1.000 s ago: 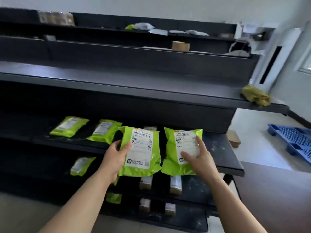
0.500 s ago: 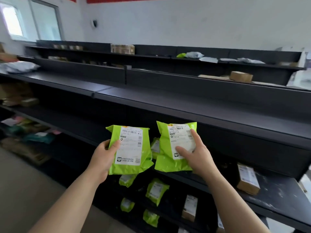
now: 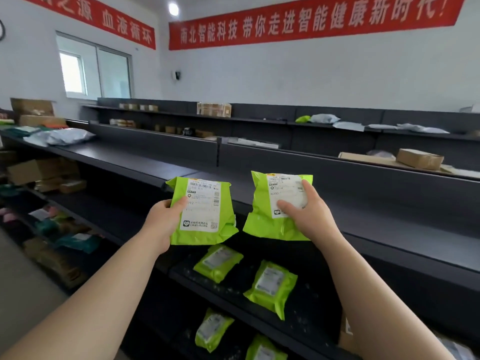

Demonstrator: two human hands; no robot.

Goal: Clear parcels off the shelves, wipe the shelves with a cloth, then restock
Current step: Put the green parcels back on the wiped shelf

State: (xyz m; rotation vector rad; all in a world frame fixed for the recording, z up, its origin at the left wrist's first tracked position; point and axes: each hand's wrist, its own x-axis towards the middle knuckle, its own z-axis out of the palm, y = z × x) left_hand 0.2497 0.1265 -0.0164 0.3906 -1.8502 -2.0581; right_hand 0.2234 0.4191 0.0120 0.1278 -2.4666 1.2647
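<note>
My left hand (image 3: pixel 162 220) grips a lime-green parcel (image 3: pixel 205 211) with a white label, held upright in front of the dark shelving. My right hand (image 3: pixel 310 213) grips a second lime-green parcel (image 3: pixel 270 224), fingers spread over its label. Both parcels hang in the air at the height of the wide dark upper shelf (image 3: pixel 389 224). On the shelf below lie two more green parcels (image 3: pixel 218 262) (image 3: pixel 271 284). Further green parcels (image 3: pixel 211 328) sit on a still lower shelf.
The upper shelf runs left to a grey bag (image 3: pixel 68 136) and cardboard boxes (image 3: pixel 32 107). A brown box (image 3: pixel 419 158) sits on the rear shelving at right. Boxes and coloured bags (image 3: pixel 78 242) fill the lower left shelves. Bare floor (image 3: pixel 23 281) lies at lower left.
My view has swung left and upward along the shelving. Both hands have risen with their green parcels from the lower shelf level to the upper shelf's height and moved slightly apart.
</note>
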